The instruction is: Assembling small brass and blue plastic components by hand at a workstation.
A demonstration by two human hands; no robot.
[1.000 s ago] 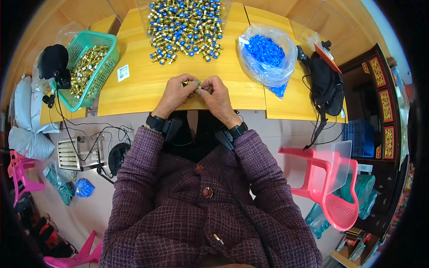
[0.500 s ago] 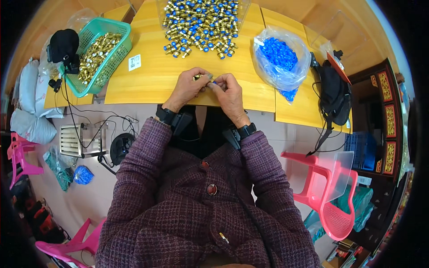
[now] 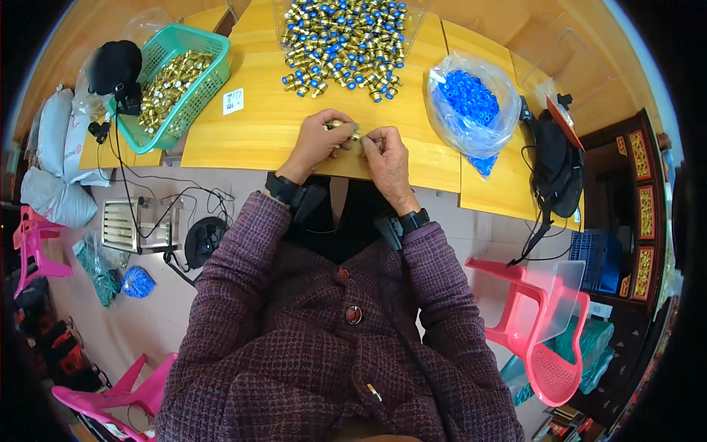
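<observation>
Above the table's near edge, my left hand [image 3: 318,147] is closed around brass fittings [image 3: 335,124], one of them showing behind its fingers. A brass fitting [image 3: 356,137] sticks out from the left fingertips toward my right hand [image 3: 388,160]. The right thumb and fingers are pinched at that fitting's end; whatever else they cover is hidden. Beyond the hands, a heap of brass fittings with blue caps [image 3: 342,55] spills onto the table. To the right, a clear plastic bag [image 3: 495,140] holds loose blue caps [image 3: 468,97].
A green basket [image 3: 193,109] of brass fittings stands at the left of the yellow table [image 3: 254,144], near a black cap [image 3: 114,66]. A white label [image 3: 233,102] lies beside it. At the right are a black bag [image 3: 554,166] and a pink chair [image 3: 515,306]. Cables trail on the left floor.
My right hand has shifted slightly away from the left, and more brass shows between them. The blue piece at the right fingertips no longer shows. The whole view has shifted a little.
</observation>
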